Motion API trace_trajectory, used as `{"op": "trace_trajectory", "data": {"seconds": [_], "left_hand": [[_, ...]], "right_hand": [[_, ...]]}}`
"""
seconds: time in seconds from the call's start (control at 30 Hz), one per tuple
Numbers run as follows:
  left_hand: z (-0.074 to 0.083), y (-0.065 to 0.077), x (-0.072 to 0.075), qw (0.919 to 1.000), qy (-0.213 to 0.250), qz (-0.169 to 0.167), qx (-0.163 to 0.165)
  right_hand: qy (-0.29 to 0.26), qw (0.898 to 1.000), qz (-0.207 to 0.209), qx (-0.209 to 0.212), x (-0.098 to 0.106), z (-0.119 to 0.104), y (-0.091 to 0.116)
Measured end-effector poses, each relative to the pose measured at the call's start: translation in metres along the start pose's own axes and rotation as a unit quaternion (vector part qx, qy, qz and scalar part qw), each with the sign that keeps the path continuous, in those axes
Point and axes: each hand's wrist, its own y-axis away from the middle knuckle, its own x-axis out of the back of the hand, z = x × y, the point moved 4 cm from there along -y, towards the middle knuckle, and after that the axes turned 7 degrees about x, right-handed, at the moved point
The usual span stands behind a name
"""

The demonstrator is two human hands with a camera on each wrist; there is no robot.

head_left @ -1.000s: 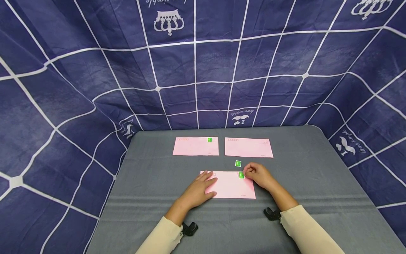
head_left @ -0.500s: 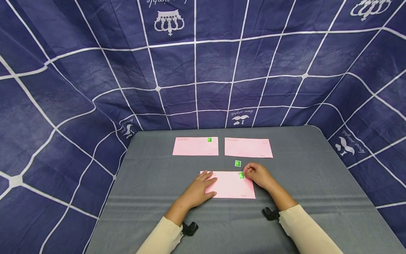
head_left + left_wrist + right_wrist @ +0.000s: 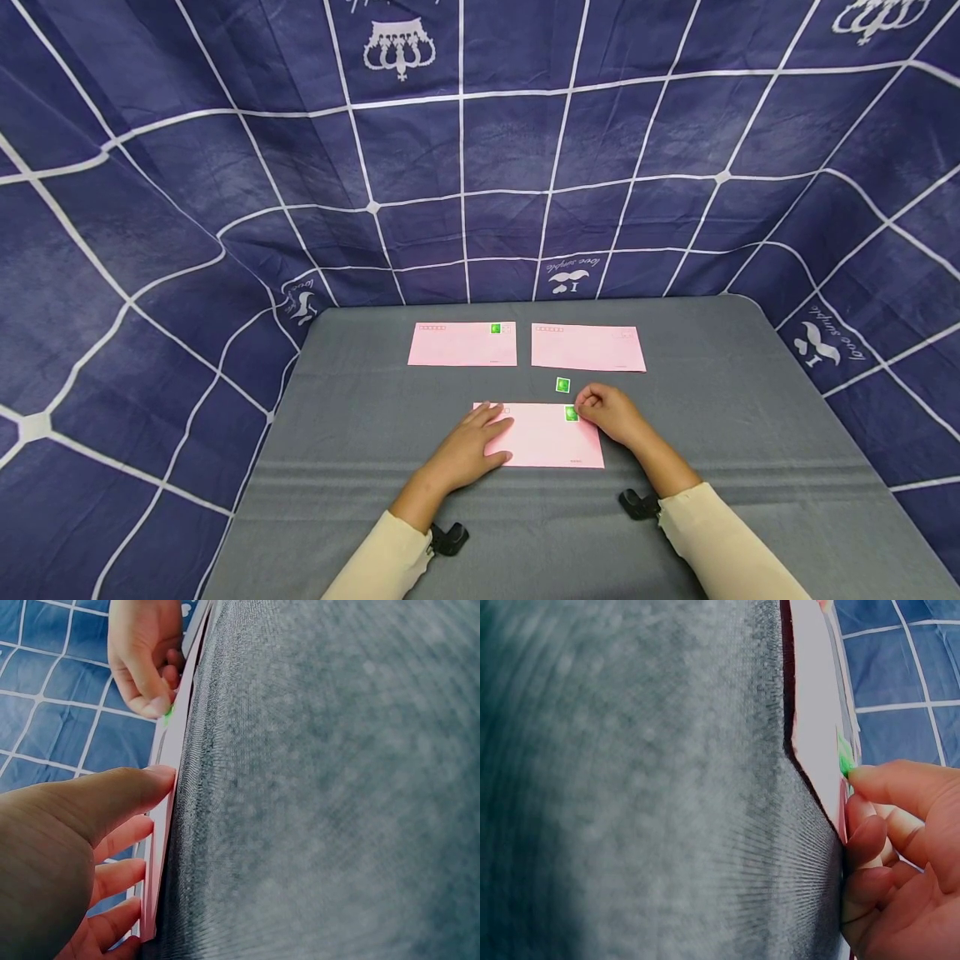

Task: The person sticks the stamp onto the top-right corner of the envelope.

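A pink envelope lies flat on the grey cloth in front of the person. The left hand rests on its left part with fingers spread; in the left wrist view the thumb and fingertips of the left hand touch the envelope. At the envelope's top right corner, the right hand pinches the edge of a green postage stamp. In the right wrist view the stamp stands slightly tilted from the paper at the thumb tip, the other fingers curled.
Just beyond the envelope lies a loose green stamp. Two more pink envelopes lie at the back: the left one bears a green stamp, the right one shows no stamp. A blue checked curtain surrounds the grey table.
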Motion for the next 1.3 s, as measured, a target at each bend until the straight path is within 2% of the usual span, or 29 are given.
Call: {"op": "trace_trajectory", "data": {"seconds": [0.63,1.3], "left_hand": [[-0.0008,-0.0016,-0.0012,1.0000,0.000,0.004,-0.006],[-0.0022,-0.0022,-0.0027,1.0000,0.002,-0.001,-0.001]], "right_hand": [[0.024,1.000,0.000,-0.019,-0.0007,-0.0007,-0.0003],[0.019,1.000,0.011,-0.009,-0.0003,-0.0019,-0.0004]]}}
